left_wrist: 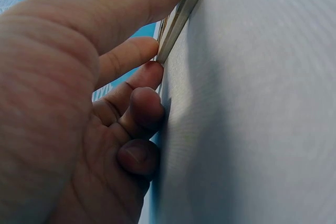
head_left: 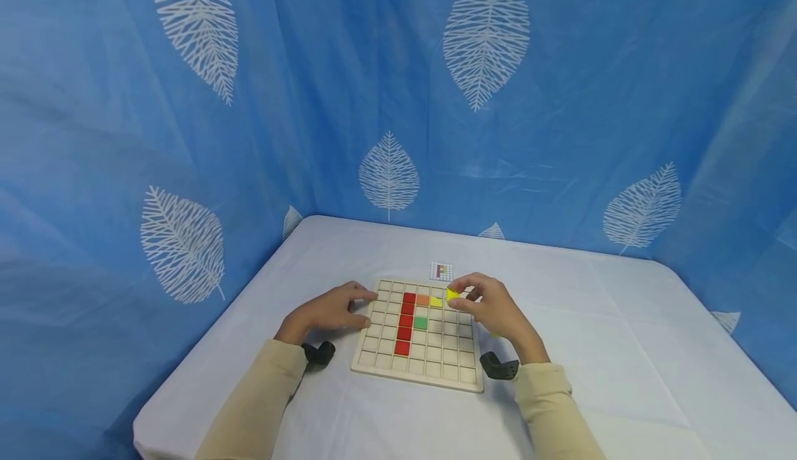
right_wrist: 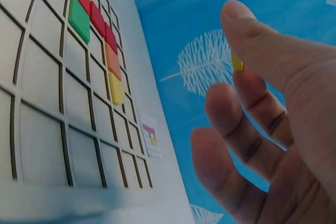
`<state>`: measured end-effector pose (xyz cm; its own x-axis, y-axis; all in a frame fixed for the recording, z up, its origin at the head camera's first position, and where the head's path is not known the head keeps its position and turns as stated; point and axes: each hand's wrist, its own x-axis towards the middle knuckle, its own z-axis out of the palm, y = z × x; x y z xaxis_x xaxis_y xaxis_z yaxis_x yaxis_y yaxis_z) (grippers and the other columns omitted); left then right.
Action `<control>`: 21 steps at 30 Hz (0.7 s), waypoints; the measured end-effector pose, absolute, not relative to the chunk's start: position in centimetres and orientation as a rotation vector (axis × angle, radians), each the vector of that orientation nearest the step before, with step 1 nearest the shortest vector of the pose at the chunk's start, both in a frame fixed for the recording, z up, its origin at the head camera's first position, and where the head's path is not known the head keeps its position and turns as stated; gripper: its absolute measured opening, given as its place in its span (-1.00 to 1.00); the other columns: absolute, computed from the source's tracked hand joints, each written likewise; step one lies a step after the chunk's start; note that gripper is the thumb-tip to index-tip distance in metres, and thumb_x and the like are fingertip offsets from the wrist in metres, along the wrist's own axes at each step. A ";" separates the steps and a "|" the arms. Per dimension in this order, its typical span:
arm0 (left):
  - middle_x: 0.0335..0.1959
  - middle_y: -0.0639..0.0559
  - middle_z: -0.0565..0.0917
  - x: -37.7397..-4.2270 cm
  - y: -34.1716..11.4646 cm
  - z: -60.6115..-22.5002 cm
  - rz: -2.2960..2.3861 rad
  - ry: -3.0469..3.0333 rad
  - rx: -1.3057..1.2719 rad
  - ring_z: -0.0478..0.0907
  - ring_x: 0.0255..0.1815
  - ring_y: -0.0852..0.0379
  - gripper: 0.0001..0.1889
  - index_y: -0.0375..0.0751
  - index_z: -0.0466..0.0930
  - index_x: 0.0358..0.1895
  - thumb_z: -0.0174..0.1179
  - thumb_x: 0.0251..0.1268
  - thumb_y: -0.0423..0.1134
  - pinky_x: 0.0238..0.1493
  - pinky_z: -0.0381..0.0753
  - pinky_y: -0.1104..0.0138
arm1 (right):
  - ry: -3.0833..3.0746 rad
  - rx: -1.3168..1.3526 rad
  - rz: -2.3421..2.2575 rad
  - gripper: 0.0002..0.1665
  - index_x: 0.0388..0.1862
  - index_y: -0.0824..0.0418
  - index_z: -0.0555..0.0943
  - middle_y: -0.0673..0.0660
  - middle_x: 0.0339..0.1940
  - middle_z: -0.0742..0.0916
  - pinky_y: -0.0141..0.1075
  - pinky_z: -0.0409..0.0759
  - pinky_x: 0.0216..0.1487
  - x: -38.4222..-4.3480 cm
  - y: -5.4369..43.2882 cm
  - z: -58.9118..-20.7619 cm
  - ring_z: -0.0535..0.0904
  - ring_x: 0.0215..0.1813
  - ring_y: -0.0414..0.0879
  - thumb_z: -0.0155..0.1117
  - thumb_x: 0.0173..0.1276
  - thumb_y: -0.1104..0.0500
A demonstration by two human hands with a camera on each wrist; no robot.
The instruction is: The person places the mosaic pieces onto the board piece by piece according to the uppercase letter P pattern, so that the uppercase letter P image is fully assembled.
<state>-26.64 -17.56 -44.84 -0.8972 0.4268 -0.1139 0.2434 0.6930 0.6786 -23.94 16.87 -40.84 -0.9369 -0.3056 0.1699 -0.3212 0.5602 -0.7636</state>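
Observation:
My right hand (head_left: 495,308) pinches a yellow tile (head_left: 452,294) between thumb and finger, held above the top right part of a wooden grid board (head_left: 436,354). Edge-on in the right wrist view, that tile (right_wrist: 237,60) shows only a narrow strip beside the thumb. My left hand (head_left: 333,308) rests at the board's left edge, thumb and fingertips touching it, other fingers loosely bent. Several red tiles (head_left: 405,333) form a column on the grid. To their right lie an orange tile (head_left: 423,300), a second yellow tile (head_left: 436,302) and, lower, a green tile (head_left: 420,323).
Just behind the board lies a small card (head_left: 441,271) printed with a coloured grid pattern. A bit of yellow (head_left: 495,336) peeks out by my right wrist. White cloth covers the table (head_left: 336,411), and a blue leaf-patterned curtain (head_left: 423,135) hangs around it.

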 end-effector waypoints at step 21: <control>0.15 0.09 0.50 -26.5 -17.5 -44.6 0.996 2.638 0.516 0.40 -0.02 0.09 -0.38 0.06 0.55 0.35 0.44 0.16 -0.05 0.02 0.46 0.19 | -2.840 0.523 1.399 -0.72 -0.04 0.06 0.71 0.10 -0.05 0.68 -0.24 0.60 -0.40 -24.6 15.0 -43.1 0.55 -0.32 -0.10 0.48 0.27 0.12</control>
